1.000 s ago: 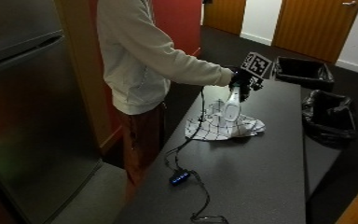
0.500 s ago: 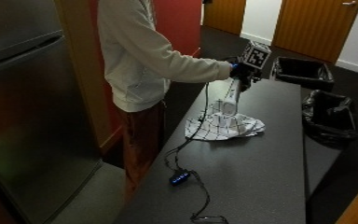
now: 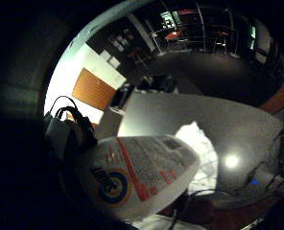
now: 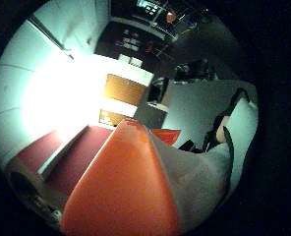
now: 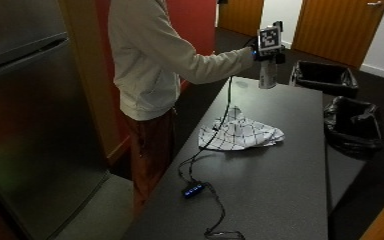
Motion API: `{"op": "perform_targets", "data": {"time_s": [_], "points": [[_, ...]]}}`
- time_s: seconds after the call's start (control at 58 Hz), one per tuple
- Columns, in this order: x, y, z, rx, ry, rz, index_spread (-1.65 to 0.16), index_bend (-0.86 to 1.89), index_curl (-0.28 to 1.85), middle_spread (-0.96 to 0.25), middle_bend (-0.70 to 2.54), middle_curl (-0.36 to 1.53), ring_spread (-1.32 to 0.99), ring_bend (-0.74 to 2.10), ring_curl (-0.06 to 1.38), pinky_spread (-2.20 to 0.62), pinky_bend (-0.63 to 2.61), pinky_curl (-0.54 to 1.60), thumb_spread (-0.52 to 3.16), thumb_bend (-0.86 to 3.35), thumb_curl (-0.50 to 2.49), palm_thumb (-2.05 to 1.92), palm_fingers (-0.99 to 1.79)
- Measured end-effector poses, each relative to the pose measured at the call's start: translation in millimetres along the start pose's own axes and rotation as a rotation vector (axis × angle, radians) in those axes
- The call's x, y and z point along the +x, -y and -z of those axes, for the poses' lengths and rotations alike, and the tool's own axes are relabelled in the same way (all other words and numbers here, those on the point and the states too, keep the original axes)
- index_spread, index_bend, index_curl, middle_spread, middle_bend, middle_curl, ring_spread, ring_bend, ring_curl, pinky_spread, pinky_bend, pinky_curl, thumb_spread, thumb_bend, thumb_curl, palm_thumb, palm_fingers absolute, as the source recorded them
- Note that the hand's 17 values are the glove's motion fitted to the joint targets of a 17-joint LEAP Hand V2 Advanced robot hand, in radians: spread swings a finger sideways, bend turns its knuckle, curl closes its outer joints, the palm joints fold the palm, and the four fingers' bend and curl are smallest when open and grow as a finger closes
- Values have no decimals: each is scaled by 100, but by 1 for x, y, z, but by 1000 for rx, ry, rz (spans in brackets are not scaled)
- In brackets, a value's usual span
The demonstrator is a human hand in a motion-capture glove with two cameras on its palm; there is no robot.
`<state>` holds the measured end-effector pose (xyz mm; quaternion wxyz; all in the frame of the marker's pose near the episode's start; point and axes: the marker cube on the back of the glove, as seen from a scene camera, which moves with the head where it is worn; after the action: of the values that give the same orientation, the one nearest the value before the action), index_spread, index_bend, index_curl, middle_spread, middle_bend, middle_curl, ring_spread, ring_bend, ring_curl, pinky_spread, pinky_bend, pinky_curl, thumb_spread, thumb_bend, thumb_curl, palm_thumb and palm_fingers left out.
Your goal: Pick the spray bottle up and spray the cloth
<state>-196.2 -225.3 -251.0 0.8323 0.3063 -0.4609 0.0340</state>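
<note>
Above the far end of the dark surface point(image 5: 272, 170), the gloved right hand point(image 5: 258, 47) holds the spray bottle point(image 5: 267, 75) up in the air, clear of the top, with its fingers curled round the upper part of the bottle so that the pale body hangs down below the fist. From the outside view the bottle stands roughly upright and well apart from the cloth point(image 5: 242, 134), which lies crumpled on the surface nearer the middle, white with a dark check pattern. A person in a light long-sleeved top stands at the long edge of the surface with the right arm stretched forward over it. The little finger side palm view is filled in its near part by the bottle's white body with a printed label in red, blue and yellow point(image 3: 142, 172), and past it shows the cloth point(image 3: 199, 143) lying on the grey surface below. The thumb side palm view shows the bottle's orange top part point(image 4: 121, 191) close against the palm, with the pale body beside it. A black cable point(image 5: 208, 145) trails from the hand down across the cloth's edge to a small box with blue lights point(image 5: 193, 189) on the surface. Beyond the far end of the surface stand two bins lined with black bags point(image 5: 352, 122). A tall steel fridge point(image 5: 32, 125) stands on the person's other side, next to a wooden post.
</note>
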Motion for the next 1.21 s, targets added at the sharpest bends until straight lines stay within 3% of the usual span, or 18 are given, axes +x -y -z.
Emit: {"op": "perform_targets", "data": {"time_s": [0.052,0.19,0.327,0.551,0.672,0.81,0.896,0.965,1.034,1.12,1.172,1.206], "points": [[-1,-3,-10,10,146,-20,-16,50,55,-10,63,51,-17,61,45,-19,30,37,25,-3,83,86,138],[57,-20,-53,-94,75,-64,-16,50,55,-9,63,51,-17,61,45,-18,30,37,26,-3,83,86,137],[87,5,-105,58,98,-101,-16,48,54,-9,63,51,-16,61,45,-17,30,37,26,-3,83,86,136],[143,-26,-176,-201,29,-161,-15,47,55,-8,62,51,-16,61,45,-16,30,37,27,-3,83,87,135],[173,13,-226,58,14,-202,-15,47,55,-8,62,51,-16,60,45,-15,29,37,28,-3,83,87,135],[181,-10,-242,-180,28,-199,-14,46,55,-8,61,51,-15,60,45,-14,29,37,31,-3,83,87,134],[208,29,-254,81,-90,-189,-14,43,55,-7,61,51,-15,61,45,-14,30,37,33,-4,83,87,134],[211,32,-277,52,-64,-182,-15,41,54,-8,61,51,-15,60,45,-14,31,38,35,-4,82,86,133],[208,40,-284,22,-18,-164,-16,30,52,-10,57,50,-15,60,45,-13,31,38,43,-5,80,83,116],[195,-1,-254,-344,38,-130,-23,9,47,-11,47,48,-15,54,46,-4,31,40,67,-6,72,74,69],[193,-2,-239,-359,52,-115,-26,3,41,-11,40,45,-14,50,44,-2,36,41,75,-7,67,67,50],[195,10,-233,-271,33,-101,-28,3,38,-11,36,44,-14,48,43,0,39,41,78,-7,63,63,43]]}}
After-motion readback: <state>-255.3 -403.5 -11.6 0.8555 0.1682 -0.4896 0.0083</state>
